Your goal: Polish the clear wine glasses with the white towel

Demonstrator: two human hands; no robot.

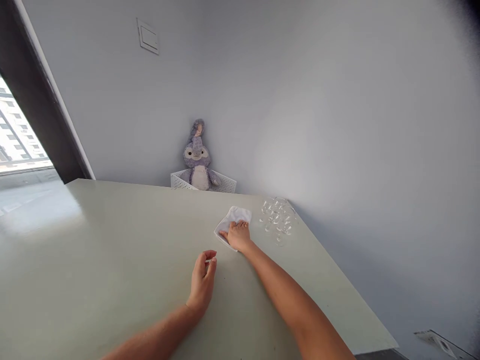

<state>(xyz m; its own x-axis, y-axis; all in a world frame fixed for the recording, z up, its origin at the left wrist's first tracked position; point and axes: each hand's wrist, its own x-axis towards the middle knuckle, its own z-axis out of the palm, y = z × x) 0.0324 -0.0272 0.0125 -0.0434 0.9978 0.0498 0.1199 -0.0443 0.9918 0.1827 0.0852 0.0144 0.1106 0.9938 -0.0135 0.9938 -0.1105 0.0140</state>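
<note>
A thin white cloth (240, 214) lies spread on the pale tabletop (131, 260), its edges showing around my right hand (238, 236). That hand presses down on the cloth from above, thumb stretched to the left and fingers pointing forward; I see no cloth pinched between them. Just right of it stands a tight cluster of several small clear stemmed glasses (276, 216), not touched by the hand. My left hand (203, 280) rests nearer to me, on or just above the table, with its fingers loosely bent, a gap between thumb and fingers, and nothing held.
Behind the table's far edge, a purple plush rabbit (197, 160) sits in a white perforated basket (180, 182) in the wall corner. A grey wall (356, 175) runs along the right edge. A light switch (148, 38) is on the left wall, near a window (20, 130).
</note>
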